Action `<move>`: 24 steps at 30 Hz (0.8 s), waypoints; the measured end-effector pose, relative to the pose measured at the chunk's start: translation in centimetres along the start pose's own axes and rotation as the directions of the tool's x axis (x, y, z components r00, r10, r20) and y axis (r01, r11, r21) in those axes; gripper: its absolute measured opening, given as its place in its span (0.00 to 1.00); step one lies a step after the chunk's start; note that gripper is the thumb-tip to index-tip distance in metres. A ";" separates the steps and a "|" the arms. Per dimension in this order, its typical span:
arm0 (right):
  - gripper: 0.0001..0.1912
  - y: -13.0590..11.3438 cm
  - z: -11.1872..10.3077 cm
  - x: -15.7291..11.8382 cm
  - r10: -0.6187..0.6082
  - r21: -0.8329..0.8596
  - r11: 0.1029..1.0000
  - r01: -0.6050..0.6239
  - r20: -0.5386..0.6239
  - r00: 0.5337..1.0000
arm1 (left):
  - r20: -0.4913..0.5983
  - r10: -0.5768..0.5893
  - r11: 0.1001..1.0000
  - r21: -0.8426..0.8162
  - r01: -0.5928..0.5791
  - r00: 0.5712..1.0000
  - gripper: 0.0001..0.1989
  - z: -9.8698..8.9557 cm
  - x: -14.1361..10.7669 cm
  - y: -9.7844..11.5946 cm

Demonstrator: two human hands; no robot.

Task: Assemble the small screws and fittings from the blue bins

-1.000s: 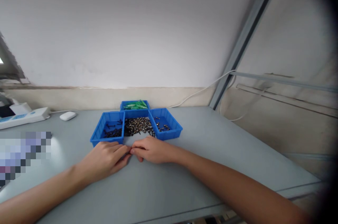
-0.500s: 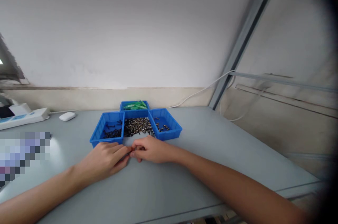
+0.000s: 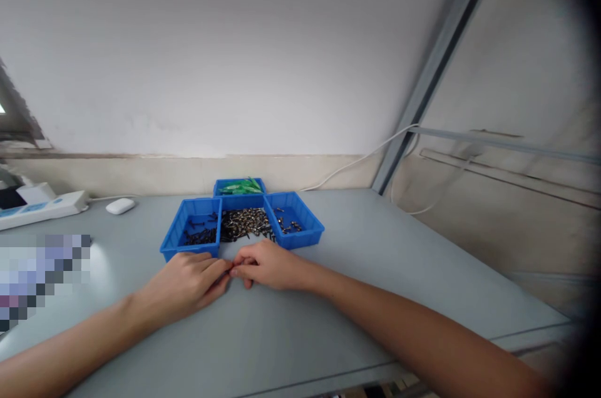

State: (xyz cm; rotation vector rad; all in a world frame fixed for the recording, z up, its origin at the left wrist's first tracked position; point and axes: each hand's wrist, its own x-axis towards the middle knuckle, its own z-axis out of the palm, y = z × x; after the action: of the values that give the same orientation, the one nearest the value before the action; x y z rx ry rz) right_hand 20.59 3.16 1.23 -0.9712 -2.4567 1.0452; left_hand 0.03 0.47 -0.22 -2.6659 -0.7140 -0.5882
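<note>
My left hand (image 3: pixel 195 282) and my right hand (image 3: pixel 265 265) meet fingertip to fingertip just in front of the blue bins. Both are closed in a pinch, and whatever lies between the fingers is too small and hidden to name. Beyond them, a pile of small metal and dark screw-like parts (image 3: pixel 246 221) lies between two bins. The left blue bin (image 3: pixel 169 241) holds dark screw-like pieces. A few shiny metal pieces lie in the right blue bin (image 3: pixel 307 238). Behind the pile, a third blue bin (image 3: pixel 216 188) contains green slim items (image 3: pixel 241 187).
The grey table (image 3: pixel 282 335) runs to a wall at the back. On the left are a white power strip (image 3: pixel 47 210), a small white case (image 3: pixel 120 206) and a pixelated flat object (image 3: pixel 37 273). A white cable (image 3: pixel 352 164) runs to the metal post (image 3: pixel 399 147) at right.
Almost nothing differs. Both hands stay pinched together at the same spot, with only a slight shift of the fingertips; the bins and parts stay put.
</note>
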 end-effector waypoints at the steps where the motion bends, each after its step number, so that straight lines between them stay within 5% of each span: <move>1: 0.08 0.0 0.0 0.0 0.005 -0.003 1.000 -0.005 -0.007 1.000 | 0.001 -0.001 1.000 0.004 0.001 1.000 0.14 0.0 0.0 0.0; 12: 0.15 -0.3 0.1 -0.2 0.013 -0.021 1.000 -0.014 -0.045 0.999 | -0.037 -0.021 0.999 -0.028 0.020 0.999 0.13 0.0 0.1 -0.1; 24: 0.12 -0.7 -0.1 -0.2 -0.007 -0.076 0.997 0.005 -0.026 1.000 | -0.012 -0.031 0.999 -0.007 0.031 0.999 0.14 0.0 0.0 -0.1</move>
State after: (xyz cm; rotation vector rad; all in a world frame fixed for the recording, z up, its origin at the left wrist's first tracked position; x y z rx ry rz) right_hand 20.50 2.73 1.80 -0.9939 -2.4928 0.9378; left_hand -0.03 0.48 -0.20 -2.6594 -0.7527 -0.6148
